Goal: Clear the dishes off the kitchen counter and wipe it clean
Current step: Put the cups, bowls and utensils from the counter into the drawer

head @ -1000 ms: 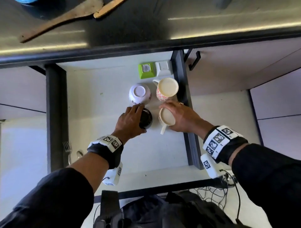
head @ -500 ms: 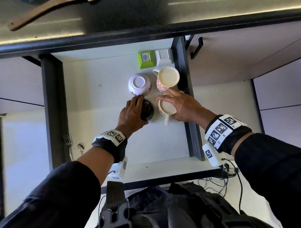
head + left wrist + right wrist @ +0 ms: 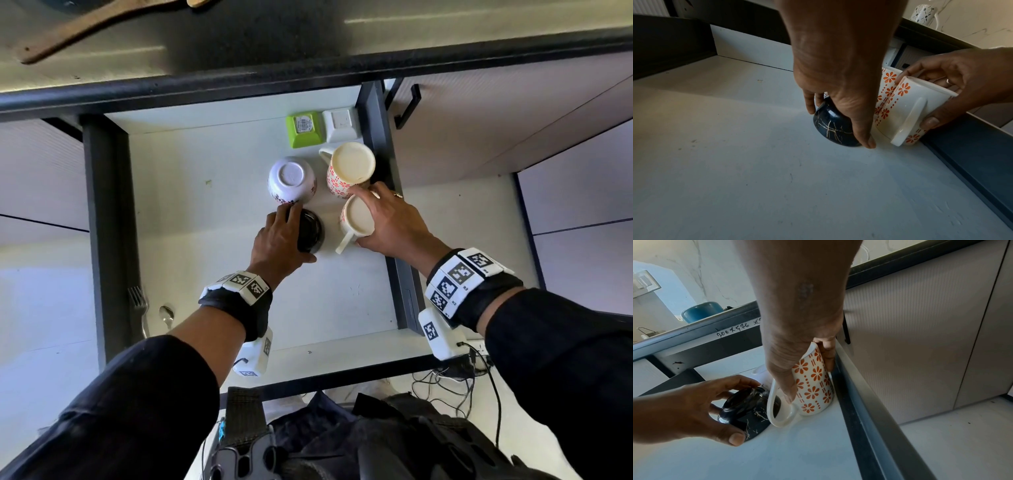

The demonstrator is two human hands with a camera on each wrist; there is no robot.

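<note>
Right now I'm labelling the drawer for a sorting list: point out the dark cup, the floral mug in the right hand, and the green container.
dark cup [image 3: 748, 412], right wrist view, on its side wall.
floral mug [image 3: 929, 99], left wrist view, on its white side.
green container [image 3: 304, 129], head view, on its upturned base.

Two flowered mugs [image 3: 349, 168], two upturned bowls [image 3: 291, 180], two square dishes [image 3: 303, 128].

Cables [image 3: 455, 380] on floor; cabinet handle [image 3: 407, 106]; wall switch [image 3: 645, 283].
</note>
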